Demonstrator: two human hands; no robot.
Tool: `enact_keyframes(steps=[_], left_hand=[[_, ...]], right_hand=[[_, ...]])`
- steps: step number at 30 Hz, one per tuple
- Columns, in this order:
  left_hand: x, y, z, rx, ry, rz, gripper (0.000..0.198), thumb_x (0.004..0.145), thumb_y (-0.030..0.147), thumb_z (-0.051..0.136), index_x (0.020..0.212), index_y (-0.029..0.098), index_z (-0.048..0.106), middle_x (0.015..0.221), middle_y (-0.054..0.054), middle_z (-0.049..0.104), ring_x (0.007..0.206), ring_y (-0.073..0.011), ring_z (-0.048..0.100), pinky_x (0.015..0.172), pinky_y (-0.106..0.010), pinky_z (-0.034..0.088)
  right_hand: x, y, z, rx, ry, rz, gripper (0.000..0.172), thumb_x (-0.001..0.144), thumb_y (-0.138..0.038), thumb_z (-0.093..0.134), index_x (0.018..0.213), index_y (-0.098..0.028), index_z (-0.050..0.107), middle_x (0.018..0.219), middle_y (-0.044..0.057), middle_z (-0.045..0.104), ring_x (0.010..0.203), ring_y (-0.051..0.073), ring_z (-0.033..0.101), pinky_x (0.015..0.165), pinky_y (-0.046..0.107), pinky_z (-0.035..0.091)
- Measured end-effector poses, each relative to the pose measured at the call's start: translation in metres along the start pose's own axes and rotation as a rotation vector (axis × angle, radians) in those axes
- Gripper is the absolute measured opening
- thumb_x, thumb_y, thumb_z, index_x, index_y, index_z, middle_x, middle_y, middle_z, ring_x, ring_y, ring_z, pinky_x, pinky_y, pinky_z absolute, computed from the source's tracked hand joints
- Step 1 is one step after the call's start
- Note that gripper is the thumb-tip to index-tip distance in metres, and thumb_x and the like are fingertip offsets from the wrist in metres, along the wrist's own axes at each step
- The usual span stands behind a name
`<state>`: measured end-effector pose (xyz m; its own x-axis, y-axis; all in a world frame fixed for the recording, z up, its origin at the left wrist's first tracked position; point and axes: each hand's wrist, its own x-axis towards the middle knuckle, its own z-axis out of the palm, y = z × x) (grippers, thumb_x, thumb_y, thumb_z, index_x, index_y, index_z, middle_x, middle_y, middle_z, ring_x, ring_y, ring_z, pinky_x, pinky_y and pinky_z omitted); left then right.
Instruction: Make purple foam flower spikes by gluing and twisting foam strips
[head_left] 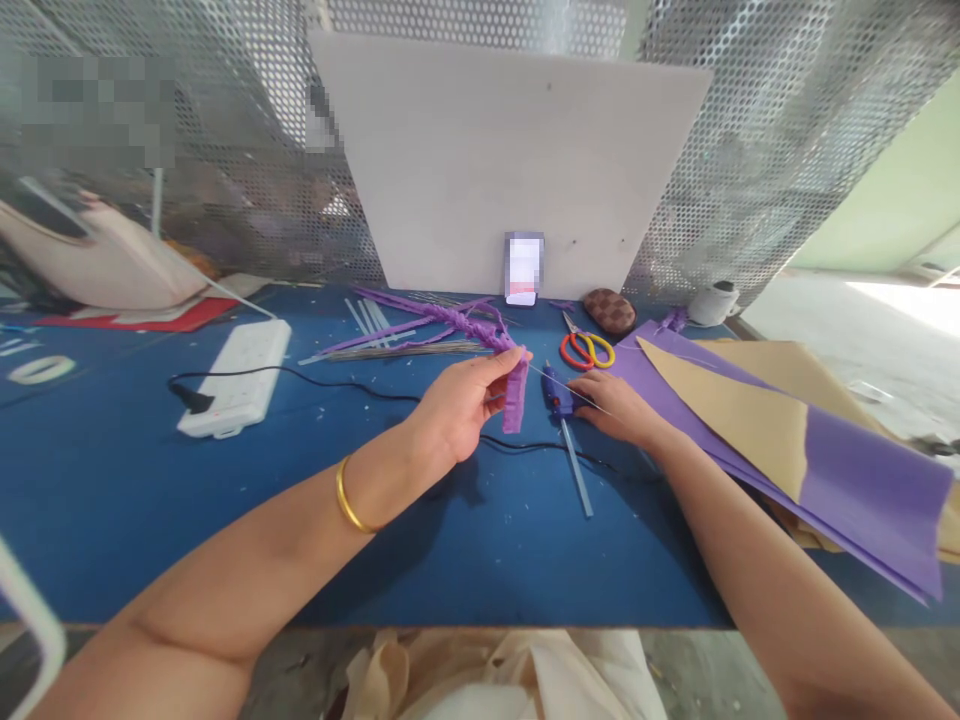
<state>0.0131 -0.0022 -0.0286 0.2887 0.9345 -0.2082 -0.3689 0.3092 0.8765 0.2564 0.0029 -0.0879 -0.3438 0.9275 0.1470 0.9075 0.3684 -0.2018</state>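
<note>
"Blue counter (450, 580), perforated metal (255, 130) behind it, and a white board (510, 160) leaning up with a phone (523, 272) at its foot. How's the left hand (465, 405)?"

"Thumb and fingers are pinched together on a purple strip (513, 402). One end hangs below the grip, over the middle of the counter; a twisted purple length (472, 328) runs off beyond the hand, leftward."

"And the right hand (611, 405)?"

"Down by the blue glue gun (557, 395), fingers up against it. I can't tell whether they're closed around it."

"I see a glue stick (577, 475) poking from the gun's near end."

"Yes, and scissors (589, 344) with red and yellow handles lie just past it, near a brown checked pouch (610, 310)."

"What's on the far right?"

"Purple sheets (877, 490) and tan sheets (735, 415), overlapping. Over left, a white power strip (244, 375) has a black plug (195, 400) in it."
</note>
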Motion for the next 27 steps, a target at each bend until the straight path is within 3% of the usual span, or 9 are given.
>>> enact_keyframes(steps=[3, 6, 7, 10, 13, 16, 19, 27], left_hand=[[-0.004, -0.004, 0.002, 0.042, -0.058, -0.015, 0.026, 0.065, 0.038, 0.084, 0.084, 0.02, 0.079, 0.086, -0.004, 0.071, 0.075, -0.0113, 0.057, 0.069, -0.023, 0.044], [-0.01, -0.009, 0.006, 0.106, -0.154, -0.048, 0.023, 0.069, 0.037, 0.082, 0.086, 0.021, 0.079, 0.088, -0.003, 0.071, 0.077, -0.0113, 0.058, 0.073, -0.023, 0.044], [-0.012, -0.011, 0.007, 0.134, -0.192, -0.07, 0.023, 0.07, 0.036, 0.082, 0.086, 0.021, 0.079, 0.088, -0.003, 0.072, 0.077, -0.0114, 0.058, 0.074, -0.024, 0.044], [-0.016, -0.017, 0.01, 0.194, -0.285, -0.152, 0.021, 0.07, 0.036, 0.082, 0.084, 0.02, 0.079, 0.087, -0.004, 0.073, 0.081, -0.013, 0.059, 0.08, -0.026, 0.043], [-0.017, -0.022, 0.011, 0.207, -0.326, -0.213, 0.02, 0.067, 0.035, 0.084, 0.08, 0.02, 0.079, 0.087, -0.004, 0.074, 0.087, -0.0152, 0.061, 0.087, -0.028, 0.042], [-0.016, -0.025, 0.011, 0.25, -0.34, -0.26, 0.021, 0.066, 0.036, 0.085, 0.08, 0.021, 0.079, 0.088, -0.004, 0.074, 0.089, -0.0158, 0.061, 0.089, -0.029, 0.042], [-0.016, -0.025, 0.01, 0.277, -0.341, -0.274, 0.021, 0.066, 0.036, 0.085, 0.08, 0.022, 0.079, 0.089, -0.003, 0.074, 0.09, -0.0155, 0.061, 0.088, -0.029, 0.042], [-0.016, -0.018, 0.008, 0.348, -0.437, -0.273, 0.02, 0.07, 0.037, 0.08, 0.083, 0.022, 0.079, 0.087, -0.003, 0.074, 0.087, -0.0156, 0.06, 0.082, -0.028, 0.043]], right_hand=[[-0.002, -0.007, -0.009, 0.152, 0.108, 0.021, 0.034, 0.083, -0.016, 0.062, 0.117, -0.014, 0.067, 0.124, 0.016, 0.064, 0.117, 0.03, 0.057, 0.101, 0.046, 0.041], [-0.006, -0.025, -0.018, 0.67, 0.283, 0.103, 0.027, 0.09, -0.03, 0.058, 0.111, -0.019, 0.071, 0.113, 0.01, 0.07, 0.105, 0.023, 0.063, 0.094, 0.039, 0.046], [-0.008, -0.033, -0.02, 0.881, 0.285, 0.122, 0.028, 0.09, -0.036, 0.059, 0.109, -0.021, 0.073, 0.105, 0.008, 0.072, 0.098, 0.021, 0.065, 0.088, 0.036, 0.049], [-0.013, -0.055, -0.024, 1.347, 0.109, 0.131, 0.031, 0.084, -0.043, 0.068, 0.107, -0.023, 0.074, 0.087, 0.003, 0.07, 0.074, 0.013, 0.061, 0.069, 0.027, 0.048], [-0.017, -0.067, -0.024, 1.613, -0.071, 0.176, 0.027, 0.076, -0.039, 0.076, 0.095, -0.02, 0.075, 0.078, 0.001, 0.068, 0.066, 0.01, 0.057, 0.067, 0.025, 0.048], [-0.017, -0.069, -0.024, 1.746, -0.121, 0.212, 0.021, 0.068, -0.029, 0.082, 0.083, -0.018, 0.073, 0.078, 0.001, 0.069, 0.064, 0.009, 0.058, 0.062, 0.022, 0.048], [-0.016, -0.067, -0.025, 1.782, -0.093, 0.188, 0.021, 0.066, -0.021, 0.083, 0.082, -0.017, 0.07, 0.079, 0.0, 0.069, 0.064, 0.008, 0.06, 0.058, 0.019, 0.047], [-0.018, -0.066, -0.03, 1.781, -0.142, 0.115, 0.021, 0.068, -0.024, 0.083, 0.081, -0.014, 0.068, 0.07, -0.002, 0.064, 0.055, 0.006, 0.055, 0.052, 0.019, 0.044]])
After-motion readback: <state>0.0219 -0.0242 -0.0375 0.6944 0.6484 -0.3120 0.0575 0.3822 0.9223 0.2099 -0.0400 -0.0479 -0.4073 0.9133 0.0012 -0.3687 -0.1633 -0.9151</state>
